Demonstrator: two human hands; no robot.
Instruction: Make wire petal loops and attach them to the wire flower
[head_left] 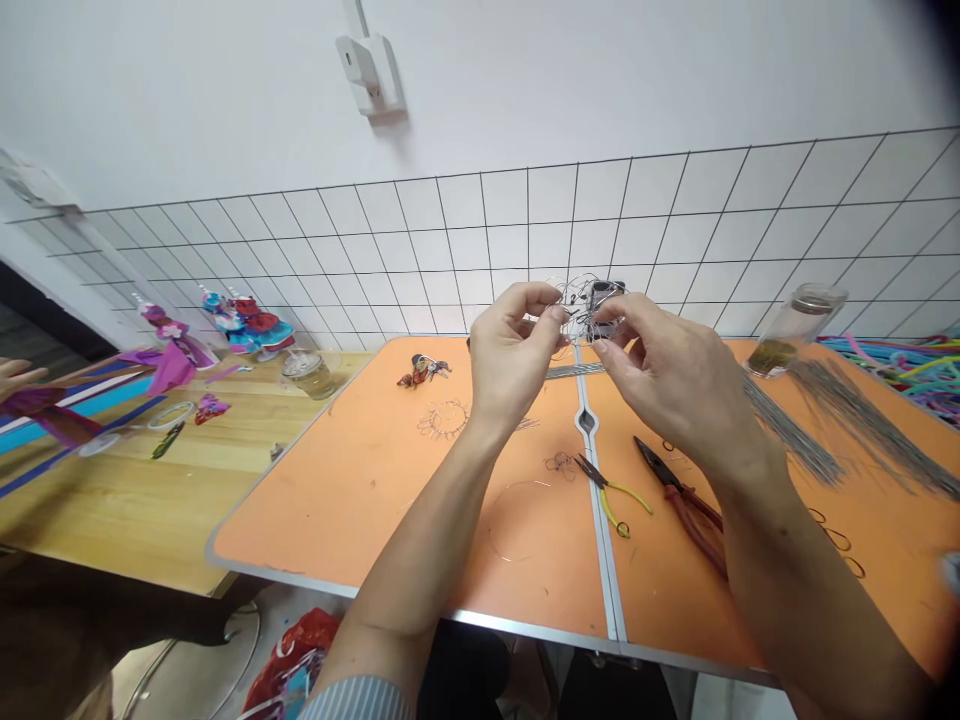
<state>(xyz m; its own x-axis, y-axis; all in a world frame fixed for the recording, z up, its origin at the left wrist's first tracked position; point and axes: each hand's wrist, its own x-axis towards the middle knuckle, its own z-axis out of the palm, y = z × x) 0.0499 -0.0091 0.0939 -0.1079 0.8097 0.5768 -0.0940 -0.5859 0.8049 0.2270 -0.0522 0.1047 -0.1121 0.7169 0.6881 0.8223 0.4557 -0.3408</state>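
My left hand (514, 345) and my right hand (660, 370) are raised over the far part of the orange folding table (315, 500). Between them hangs a tangle of thin bent wire (577, 295), pinched by the fingertips of both hands. A dark rectangular object (606, 290) shows behind the wire; its kind is unclear. Below the hands lie yellow-handled needle-nose pliers (611, 490) and larger red-handled pliers (679, 495). A ring of looped wire (444, 420) rests left of my left wrist, and a small wire scrap (561, 463) is beside the yellow pliers.
Bundles of straight wire (795, 435) and a tilted-looking glass jar (799, 325) stand or lie at right, near coloured pipe cleaners (907, 375). On the wooden table (247, 425) at left are a cup (309, 373), dolls and a cutter (168, 440). Another person's hand (19, 378) shows at far left.
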